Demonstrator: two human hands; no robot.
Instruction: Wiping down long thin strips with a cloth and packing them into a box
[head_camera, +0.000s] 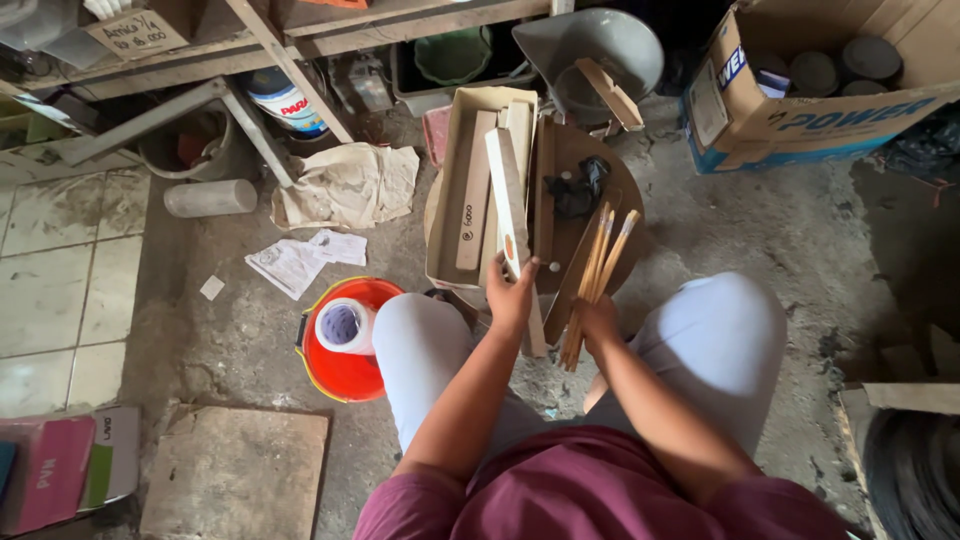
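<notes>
My left hand (512, 298) grips the near end of a long pale wooden strip (507, 200) that slants away over a round wooden stool top (600, 170). My right hand (598, 318) holds a bundle of thin wooden sticks (596, 270), fanned upward to the right of the strip. Both hands sit between my knees in light trousers. A shallow cardboard box (455, 165) with more flat wood pieces lies on the stool's left part. A black crumpled item (580, 188) rests on the stool beyond the sticks.
An orange bucket (345, 365) with a white roll (343, 325) in it stands by my left knee. Crumpled paper (345, 185), a white cylinder (210, 197), a grey scale pan (590, 55) and a large cardboard box (800, 100) ring the concrete floor. A flat board (235, 475) lies lower left.
</notes>
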